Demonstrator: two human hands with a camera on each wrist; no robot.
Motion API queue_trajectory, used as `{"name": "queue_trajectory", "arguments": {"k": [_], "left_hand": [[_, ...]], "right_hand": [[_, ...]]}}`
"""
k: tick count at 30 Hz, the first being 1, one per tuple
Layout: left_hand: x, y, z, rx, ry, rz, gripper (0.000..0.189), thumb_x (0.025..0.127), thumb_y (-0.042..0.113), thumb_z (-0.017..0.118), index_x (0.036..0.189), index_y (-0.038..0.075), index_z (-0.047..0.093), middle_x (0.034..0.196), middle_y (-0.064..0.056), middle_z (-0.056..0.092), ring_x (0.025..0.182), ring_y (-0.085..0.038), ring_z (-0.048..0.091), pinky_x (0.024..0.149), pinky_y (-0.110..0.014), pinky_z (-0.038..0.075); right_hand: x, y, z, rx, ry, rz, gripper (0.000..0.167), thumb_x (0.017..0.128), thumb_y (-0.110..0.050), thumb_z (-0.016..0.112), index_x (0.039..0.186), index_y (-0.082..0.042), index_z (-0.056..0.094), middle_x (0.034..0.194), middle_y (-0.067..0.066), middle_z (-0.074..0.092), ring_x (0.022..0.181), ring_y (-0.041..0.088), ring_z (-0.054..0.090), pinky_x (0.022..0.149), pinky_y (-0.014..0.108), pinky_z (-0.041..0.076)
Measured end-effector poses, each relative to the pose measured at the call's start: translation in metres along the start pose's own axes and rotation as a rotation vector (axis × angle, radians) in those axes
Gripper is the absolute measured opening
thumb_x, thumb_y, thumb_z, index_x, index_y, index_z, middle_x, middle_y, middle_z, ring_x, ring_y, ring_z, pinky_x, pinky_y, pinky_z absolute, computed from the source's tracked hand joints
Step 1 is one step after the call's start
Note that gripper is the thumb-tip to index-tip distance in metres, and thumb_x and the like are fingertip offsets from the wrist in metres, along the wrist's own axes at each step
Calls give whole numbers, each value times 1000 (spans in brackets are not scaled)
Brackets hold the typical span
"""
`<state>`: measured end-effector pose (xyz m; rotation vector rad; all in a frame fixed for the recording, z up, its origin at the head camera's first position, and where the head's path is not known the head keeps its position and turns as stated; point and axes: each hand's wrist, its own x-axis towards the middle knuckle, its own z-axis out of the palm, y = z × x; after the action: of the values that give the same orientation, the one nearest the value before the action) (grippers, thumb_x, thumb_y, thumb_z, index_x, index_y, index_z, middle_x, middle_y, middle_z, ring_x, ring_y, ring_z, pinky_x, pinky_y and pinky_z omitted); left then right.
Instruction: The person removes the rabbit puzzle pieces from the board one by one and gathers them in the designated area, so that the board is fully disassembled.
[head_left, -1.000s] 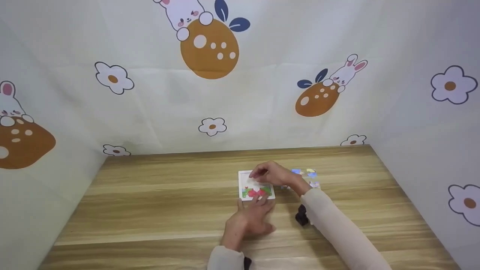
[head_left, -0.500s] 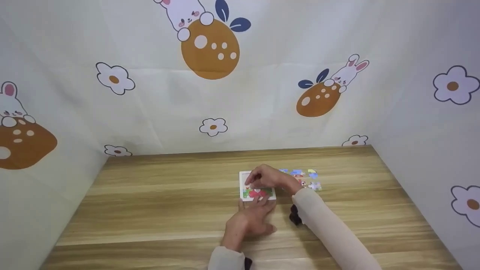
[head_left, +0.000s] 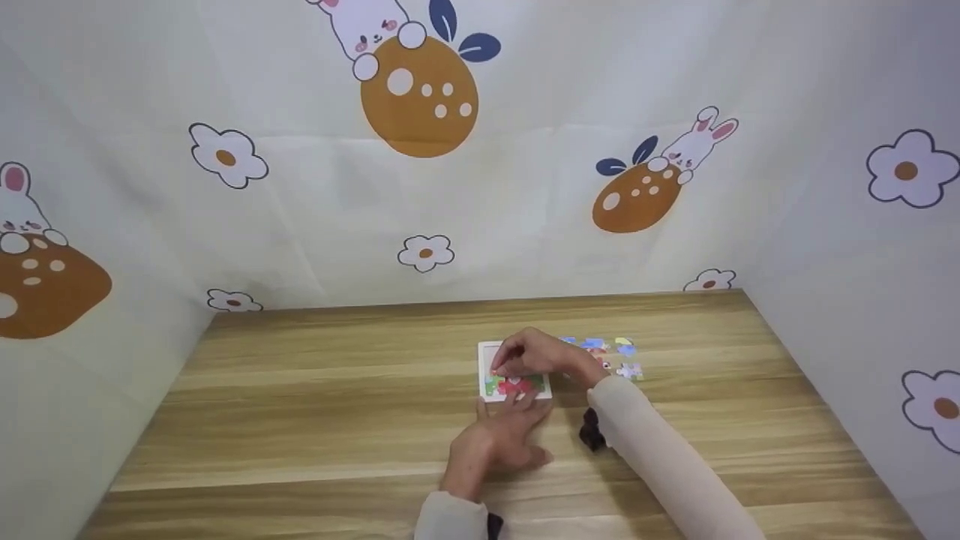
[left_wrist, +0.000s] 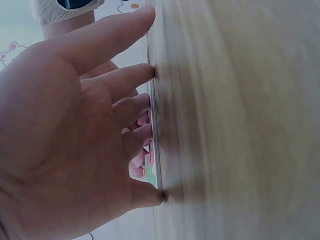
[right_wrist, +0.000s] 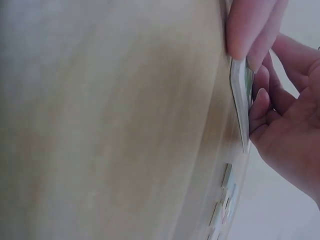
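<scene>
A small white puzzle tray [head_left: 481,361] lies on the table, with red and green puzzle pieces [head_left: 514,386] fitted along its near side. My left hand [head_left: 498,441] spreads its fingers on the tray's near edge; in the left wrist view these fingers [left_wrist: 131,80] touch the edge and the tabletop. Above the tray's left part, my right hand [head_left: 531,352] bends over with thumb and fingers pinched together, seemingly on a puzzle piece that they mostly hide. In the right wrist view its fingers [right_wrist: 260,107] are curled at the tray's surface.
Several loose puzzle pieces [head_left: 628,360] lie flat just right of the tray, partly behind the right wrist. The wood-grain table [head_left: 315,420] ends at a patterned cloth backdrop [head_left: 337,195] on the far side and both flanks.
My right hand has shifted left and slightly nearer over the tray, then lowered its fingertips to the fitted pieces. More loose pieces show beside the wrist. My left hand stays put.
</scene>
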<state>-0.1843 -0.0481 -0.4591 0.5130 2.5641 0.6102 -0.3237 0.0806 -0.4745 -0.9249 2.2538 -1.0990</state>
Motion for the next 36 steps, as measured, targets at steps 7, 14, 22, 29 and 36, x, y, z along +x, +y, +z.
{"name": "queue_trajectory", "arguments": {"k": [7, 14, 22, 29, 36], "left_hand": [[3, 2, 0, 51, -11, -5, 77, 90, 42, 69, 157, 27, 34, 169, 1, 20, 159, -23, 10, 120, -72, 5], [4, 2, -1, 62, -25, -8, 76, 91, 44, 67, 157, 28, 34, 169, 1, 20, 159, -24, 8, 119, -74, 7], [4, 2, 1, 98, -7, -5, 76, 90, 44, 68, 157, 29, 34, 170, 1, 18, 159, -26, 9, 118, -74, 9], [4, 2, 1, 88, -3, -12, 77, 90, 45, 68, 157, 30, 34, 170, 2, 19, 159, -26, 8, 119, -74, 7], [4, 2, 1, 70, 5, -12, 79, 88, 44, 70, 157, 28, 35, 170, 1, 18, 159, -27, 8, 119, -74, 7]], "right_hand": [[-3, -2, 0, 122, 22, 55, 12, 91, -6, 72, 98, 3, 73, 81, 0, 71, 71, 4, 61, 64, 18, 50], [-13, -7, -12, 71, 88, 95, 14, 92, -16, 73, 99, -4, 73, 92, 5, 73, 83, 7, 62, 78, 21, 50], [-35, -5, -29, 50, 128, 148, 13, 93, -21, 72, 100, -10, 73, 95, -1, 72, 89, 10, 62, 81, 24, 51], [-55, 4, -39, 36, 137, 116, 12, 93, -17, 72, 98, -7, 72, 92, 0, 71, 82, 8, 62, 75, 26, 52], [-76, 16, -44, 37, 126, 64, 17, 91, -13, 72, 99, 2, 70, 93, 13, 71, 80, 8, 60, 70, 21, 50]]}}
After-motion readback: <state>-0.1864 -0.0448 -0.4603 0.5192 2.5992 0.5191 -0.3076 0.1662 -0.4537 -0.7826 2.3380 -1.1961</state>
